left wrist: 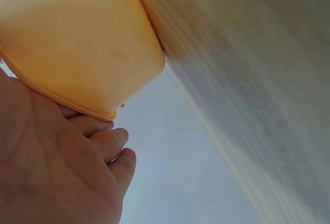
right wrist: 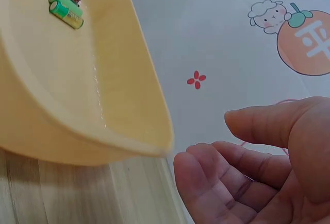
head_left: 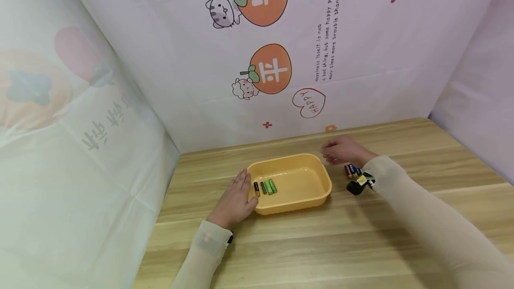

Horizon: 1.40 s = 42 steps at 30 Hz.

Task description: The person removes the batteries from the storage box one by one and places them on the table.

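A yellow plastic tray (head_left: 289, 205) stands on the wooden table. Lined up at its left end are several batteries (head_left: 270, 186), dark ones and green ones. My left hand (head_left: 236, 197) rests against the tray's left side, fingers extended along the rim and thumb near the front corner. From below, the left wrist view has those fingers (left wrist: 109, 142) touching the rim's outer edge. Just past the tray's right end hovers my right hand (head_left: 345, 150), thumb apart from loosely bent fingers, holding nothing. Near that wrist lie red and blue batteries (head_left: 351, 171), partly overlapped by the wrist camera.
Behind the table (head_left: 281, 253) hangs a white printed cloth (head_left: 209, 115) with cartoon fruit and lettering. More pale cloth (head_left: 100, 191) closes off the left side. A black wrist camera (head_left: 356, 186) sits under the right sleeve.
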Motion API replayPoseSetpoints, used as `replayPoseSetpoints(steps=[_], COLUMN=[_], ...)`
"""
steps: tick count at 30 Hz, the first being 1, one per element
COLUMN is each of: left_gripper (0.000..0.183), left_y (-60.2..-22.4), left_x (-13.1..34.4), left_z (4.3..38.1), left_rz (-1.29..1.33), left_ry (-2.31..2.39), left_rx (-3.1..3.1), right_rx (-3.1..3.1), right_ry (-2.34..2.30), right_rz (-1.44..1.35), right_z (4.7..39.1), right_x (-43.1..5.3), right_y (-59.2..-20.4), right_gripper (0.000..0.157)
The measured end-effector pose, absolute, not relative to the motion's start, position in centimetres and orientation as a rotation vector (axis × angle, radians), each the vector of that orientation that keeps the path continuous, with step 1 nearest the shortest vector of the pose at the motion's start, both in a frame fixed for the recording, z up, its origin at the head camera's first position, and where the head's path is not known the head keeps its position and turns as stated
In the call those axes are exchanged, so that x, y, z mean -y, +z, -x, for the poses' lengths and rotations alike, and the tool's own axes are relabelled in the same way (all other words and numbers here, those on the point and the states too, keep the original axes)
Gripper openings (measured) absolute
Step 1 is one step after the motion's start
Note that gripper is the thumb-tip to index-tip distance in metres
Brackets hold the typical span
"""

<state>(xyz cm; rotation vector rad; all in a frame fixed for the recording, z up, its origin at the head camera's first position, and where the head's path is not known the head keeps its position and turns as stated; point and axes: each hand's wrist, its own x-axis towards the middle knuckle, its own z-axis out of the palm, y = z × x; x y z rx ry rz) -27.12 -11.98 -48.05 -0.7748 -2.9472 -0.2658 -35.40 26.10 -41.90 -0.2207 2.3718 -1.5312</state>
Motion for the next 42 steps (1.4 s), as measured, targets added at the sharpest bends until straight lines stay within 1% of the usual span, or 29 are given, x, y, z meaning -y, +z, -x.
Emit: replayPoseSetpoints(steps=[9,18,31,42], left_gripper=[0.073,0.073,0.072,0.072], left_y=[-48.1,-48.0,-47.9,-47.8], left_x=[12.0,12.0,11.9,11.9], left_z=[27.2,27.2,27.2,27.0], left_rz=[0.775,0.770,0.763,0.768], left_ry=[-0.273,-0.270,-0.277,-0.282], left_rx=[2.955,2.960,2.963,2.956], right_rx=[-2.318,-2.251,-2.170,-2.151], right_ry=[-1.569,-1.610,-1.620,-1.617], right_rz=[0.186,0.206,0.230,0.245], right_z=[36.0,35.7,35.7,35.6], right_x=[-24.3,-22.2,-19.9,-18.0], right_y=[-42.5,-42.5,-44.0,-44.3], right_gripper=[0.041,0.041,0.038,0.038])
